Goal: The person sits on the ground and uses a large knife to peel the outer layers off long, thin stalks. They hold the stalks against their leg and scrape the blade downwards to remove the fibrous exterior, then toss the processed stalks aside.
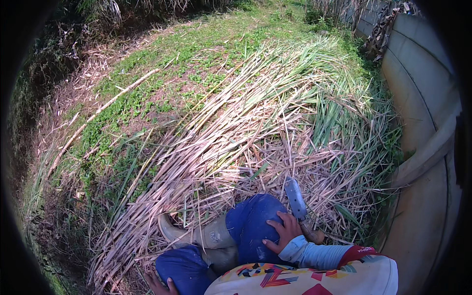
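Observation:
My right hand point(287, 231) rests on the knee of my blue trousers point(258, 221), its fingers spread and nothing in it. Just right of it lies a machete point(296, 199) with a broad grey blade and a brown wooden handle, on the cut stalks; the hand does not grip it. At the lower edge my left hand point(160, 285) lies against my other blue trouser leg, thumb apart from the fingers, partly cut off by the frame. In front of me spreads a large heap of cut grass stalks point(221, 142), dry and tan with green leaves at the far end.
A concrete panel wall point(418, 78) runs along the right, with a slanted beam point(425, 160) against it. On the left a long dry pole point(105, 108) lies over low green plants. Dark brush point(59, 44) borders the far left. My rubber boots point(214, 235) are among the stalks.

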### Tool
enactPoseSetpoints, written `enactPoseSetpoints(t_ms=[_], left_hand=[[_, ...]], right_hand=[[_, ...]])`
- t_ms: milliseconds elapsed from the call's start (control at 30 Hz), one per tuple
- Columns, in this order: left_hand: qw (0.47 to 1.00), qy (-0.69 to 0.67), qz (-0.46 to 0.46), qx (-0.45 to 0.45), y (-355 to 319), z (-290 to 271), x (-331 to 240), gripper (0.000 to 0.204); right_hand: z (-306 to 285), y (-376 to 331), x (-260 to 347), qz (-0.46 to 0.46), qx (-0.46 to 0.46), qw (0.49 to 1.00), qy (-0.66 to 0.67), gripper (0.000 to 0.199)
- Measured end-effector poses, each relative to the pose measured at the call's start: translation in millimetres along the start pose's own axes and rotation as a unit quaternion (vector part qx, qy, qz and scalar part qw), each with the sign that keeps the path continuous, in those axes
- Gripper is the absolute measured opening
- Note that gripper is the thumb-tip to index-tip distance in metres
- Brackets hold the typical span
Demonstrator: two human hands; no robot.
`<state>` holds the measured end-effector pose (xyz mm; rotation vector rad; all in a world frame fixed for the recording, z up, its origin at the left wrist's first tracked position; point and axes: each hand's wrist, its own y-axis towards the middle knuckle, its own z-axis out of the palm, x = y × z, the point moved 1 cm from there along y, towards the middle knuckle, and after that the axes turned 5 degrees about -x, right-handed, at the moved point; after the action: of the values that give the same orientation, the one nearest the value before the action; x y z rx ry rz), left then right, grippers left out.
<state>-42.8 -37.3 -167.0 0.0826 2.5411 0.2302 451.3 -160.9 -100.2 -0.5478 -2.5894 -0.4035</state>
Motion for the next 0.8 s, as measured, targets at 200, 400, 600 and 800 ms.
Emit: enactPoseSetpoints(t_ms=[200,400,600,800], left_hand=[[0.984,0.115,0.127,0.045,59.5,-4.8,-136.5,0.083],[0.98,0.076,0.147,0.114,114.6,5.8,-210.1,0.072],[0.954,0.117,0.192,0.199,133.5,30.7,-224.5,0.057],[0.971,-0.007,0.161,0.174,112.7,36.2,-186.5,0.046]], right_hand=[[2.4,2.5,-12.2,-0.001,-0.013,0.999,0.051,0.063],[2.9,13.7,-27.7,-0.016,0.016,0.995,0.094,0.059],[6.3,22.7,-54.7,-0.009,0.033,0.992,0.119,0.059],[18.3,15.7,-43.3,-0.025,0.029,0.995,0.092,0.058]])
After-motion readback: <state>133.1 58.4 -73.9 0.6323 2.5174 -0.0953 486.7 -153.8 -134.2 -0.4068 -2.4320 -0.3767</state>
